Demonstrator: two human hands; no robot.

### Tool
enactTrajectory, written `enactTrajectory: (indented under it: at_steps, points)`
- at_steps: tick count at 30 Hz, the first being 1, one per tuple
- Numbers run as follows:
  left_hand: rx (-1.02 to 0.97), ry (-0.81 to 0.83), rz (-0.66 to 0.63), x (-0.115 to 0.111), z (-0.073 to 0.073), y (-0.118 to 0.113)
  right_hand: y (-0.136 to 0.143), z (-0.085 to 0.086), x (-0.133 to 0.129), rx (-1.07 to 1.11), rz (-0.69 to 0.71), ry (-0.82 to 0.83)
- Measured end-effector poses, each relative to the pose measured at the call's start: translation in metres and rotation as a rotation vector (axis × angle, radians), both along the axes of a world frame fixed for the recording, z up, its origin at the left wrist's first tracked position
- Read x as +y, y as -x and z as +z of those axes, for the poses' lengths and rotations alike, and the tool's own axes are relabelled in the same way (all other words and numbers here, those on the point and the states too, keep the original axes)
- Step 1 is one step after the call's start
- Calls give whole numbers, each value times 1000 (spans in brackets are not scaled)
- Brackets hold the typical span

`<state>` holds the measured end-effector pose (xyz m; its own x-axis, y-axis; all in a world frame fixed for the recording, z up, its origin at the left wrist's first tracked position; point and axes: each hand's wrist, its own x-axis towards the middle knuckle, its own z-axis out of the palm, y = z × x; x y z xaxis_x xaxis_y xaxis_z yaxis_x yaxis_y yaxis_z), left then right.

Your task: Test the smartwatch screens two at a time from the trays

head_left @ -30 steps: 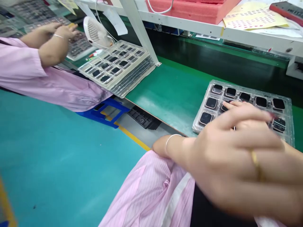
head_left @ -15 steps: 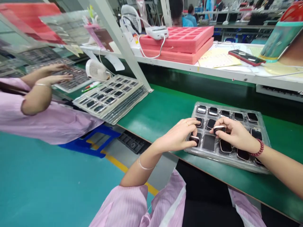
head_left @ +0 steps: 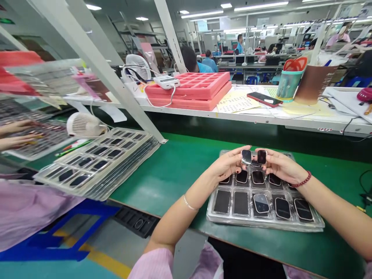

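Note:
My left hand (head_left: 226, 164) pinches a strapless smartwatch case (head_left: 246, 157) by its edges, its glossy screen facing me and catching light. Beside it, my right hand (head_left: 280, 166) grips a second watch case (head_left: 261, 157) with a darker screen. Both are raised side by side over the back of a clear plastic tray (head_left: 261, 223). More watch cases lie face up in its compartments, among them one at the front (head_left: 261, 203). Two front-left compartments show bare dark bottoms. My hands hide part of the back row.
A stack of similar filled trays (head_left: 116, 166) stands on the green bench (head_left: 174, 170) to the left, near a small white fan (head_left: 84, 124). The shelf above bears red foam trays (head_left: 188, 95) and a phone (head_left: 264, 99). A co-worker's hands (head_left: 20, 135) are at far left.
Both hands have risen from the tray and come together towards its back. My left hand now holds the watch from the front-left corner compartment. The camera view has tipped up and turned right.

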<state>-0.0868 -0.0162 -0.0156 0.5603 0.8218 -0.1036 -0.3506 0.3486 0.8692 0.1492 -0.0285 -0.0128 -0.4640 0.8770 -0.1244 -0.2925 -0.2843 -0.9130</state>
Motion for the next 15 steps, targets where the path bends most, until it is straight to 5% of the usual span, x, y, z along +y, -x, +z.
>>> enactTrajectory:
  at_steps: [5,15]
  points:
    - [62,-10,-2,-2,-2,4,0,3,-1,-73,55,-48]
    - [376,-227,100,20,12,-24,-3,-8,6,-265,-169,-203]
